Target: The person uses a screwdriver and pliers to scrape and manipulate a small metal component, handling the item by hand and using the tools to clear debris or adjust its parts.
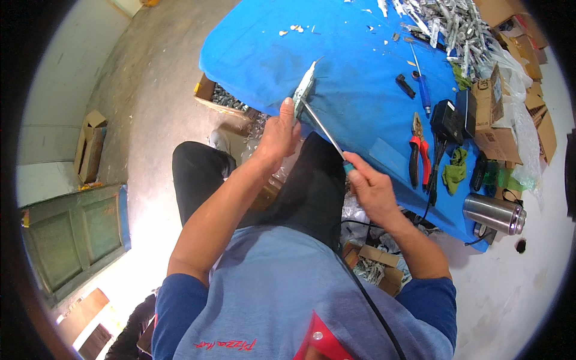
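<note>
My left hand (279,135) is closed round a slender whitish-grey device (305,86) with a thin wire-like tip, its thumb laid along the side. The device points up and away over the near edge of the blue-covered table (258,36). In my right hand (373,187) is a screwdriver (324,129) with a long metal shaft and a teal handle, mostly covered by the fingers. The shaft's end meets the side of the device just beyond my left thumb; whether it sits in a seam cannot be made out.
Red-handled pliers (418,153), a blue pen-like tool (423,90) and a black power adapter (447,122) lie on the right. A steel flask (493,213) rests at the table's right corner. Whitish parts (450,30) are heaped far right. A black cable (372,303) crosses my lap.
</note>
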A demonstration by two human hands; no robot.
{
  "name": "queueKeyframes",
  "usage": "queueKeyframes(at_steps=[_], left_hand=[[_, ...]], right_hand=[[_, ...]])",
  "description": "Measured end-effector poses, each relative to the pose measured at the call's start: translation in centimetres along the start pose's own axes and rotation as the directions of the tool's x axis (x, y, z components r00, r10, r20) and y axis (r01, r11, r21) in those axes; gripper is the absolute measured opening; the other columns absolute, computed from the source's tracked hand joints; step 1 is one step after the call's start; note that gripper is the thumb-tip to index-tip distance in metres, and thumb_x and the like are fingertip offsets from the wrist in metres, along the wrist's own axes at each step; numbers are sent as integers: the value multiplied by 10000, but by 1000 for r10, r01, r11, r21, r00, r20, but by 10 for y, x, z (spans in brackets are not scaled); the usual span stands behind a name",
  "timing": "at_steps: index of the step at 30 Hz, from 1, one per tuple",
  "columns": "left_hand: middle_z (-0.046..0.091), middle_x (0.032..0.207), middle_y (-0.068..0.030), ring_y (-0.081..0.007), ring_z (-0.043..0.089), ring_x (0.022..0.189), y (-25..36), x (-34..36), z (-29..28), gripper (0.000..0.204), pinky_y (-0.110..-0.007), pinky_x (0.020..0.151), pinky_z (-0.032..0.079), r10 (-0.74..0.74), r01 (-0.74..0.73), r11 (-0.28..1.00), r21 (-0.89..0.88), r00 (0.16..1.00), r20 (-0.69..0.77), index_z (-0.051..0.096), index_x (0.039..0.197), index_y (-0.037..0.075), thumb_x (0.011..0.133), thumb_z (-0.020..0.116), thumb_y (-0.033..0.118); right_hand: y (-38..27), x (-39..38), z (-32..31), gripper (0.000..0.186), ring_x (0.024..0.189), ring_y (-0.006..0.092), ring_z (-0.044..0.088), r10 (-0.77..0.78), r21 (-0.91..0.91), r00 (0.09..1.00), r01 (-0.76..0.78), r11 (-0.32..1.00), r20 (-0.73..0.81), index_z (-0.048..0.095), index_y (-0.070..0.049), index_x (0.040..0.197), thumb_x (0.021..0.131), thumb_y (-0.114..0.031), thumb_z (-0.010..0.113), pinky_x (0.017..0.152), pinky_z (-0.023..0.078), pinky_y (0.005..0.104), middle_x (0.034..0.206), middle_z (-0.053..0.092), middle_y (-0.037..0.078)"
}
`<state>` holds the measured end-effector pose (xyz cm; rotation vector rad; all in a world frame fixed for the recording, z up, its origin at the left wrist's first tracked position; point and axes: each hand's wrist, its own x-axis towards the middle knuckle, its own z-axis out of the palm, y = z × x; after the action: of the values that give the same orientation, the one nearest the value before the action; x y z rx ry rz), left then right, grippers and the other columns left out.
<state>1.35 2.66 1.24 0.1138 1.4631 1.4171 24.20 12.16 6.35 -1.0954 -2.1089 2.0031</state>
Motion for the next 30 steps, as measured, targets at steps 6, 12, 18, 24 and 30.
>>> queueKeyframes(at_steps=[6, 12, 18, 24, 30], left_hand=[[246, 537, 78, -83, 176, 428, 11, -6, 4, 631, -261, 414, 138, -74, 73, 993, -95, 997, -15, 340, 586, 189, 917, 453, 714], [256, 534, 84, -70, 187, 425, 14, -2, 0, 586, -248, 411, 136, -105, 106, 982, -159, 994, 14, 342, 594, 200, 922, 528, 647], [324, 552, 65, -76, 251, 428, 12, 0, -6, 508, -261, 409, 162, -131, 134, 961, -244, 991, 28, 402, 685, 164, 944, 549, 575], [298, 552, 86, -55, 218, 436, 17, -2, -1, 445, -220, 412, 136, -174, 129, 906, -404, 982, -78, 411, 716, 181, 935, 566, 536], [336, 600, 72, -52, 252, 450, 11, -2, 8, 397, -230, 405, 159, -114, 35, 916, -399, 978, -175, 418, 803, 180, 912, 614, 508]], right_hand=[[-18, 4, -13, 346, 809, 387, 648, -393, -670, 920, 298, 680, 10, 583, -146, 1304, 962, -198, 559, 711, 509, 438, 884, 663, 204], [-57, 6, -46, 345, 863, 382, 653, -317, -645, 941, 316, 696, 119, 599, -142, 1292, 960, -232, 574, 752, 510, 412, 985, 678, 196], [-89, 3, -45, 341, 872, 389, 655, -169, -635, 975, 223, 740, 145, 590, -133, 1297, 974, -236, 556, 754, 507, 410, 974, 669, 208], [-58, -19, -2, 427, 887, 406, 645, -72, -506, 997, 81, 859, 38, 485, -110, 1388, 970, -181, 533, 773, 501, 424, 980, 645, 245], [-33, -27, 24, 478, 952, 412, 601, -278, -512, 960, 250, 822, 23, 439, -44, 1423, 959, -119, 524, 822, 475, 440, 1070, 608, 239]])
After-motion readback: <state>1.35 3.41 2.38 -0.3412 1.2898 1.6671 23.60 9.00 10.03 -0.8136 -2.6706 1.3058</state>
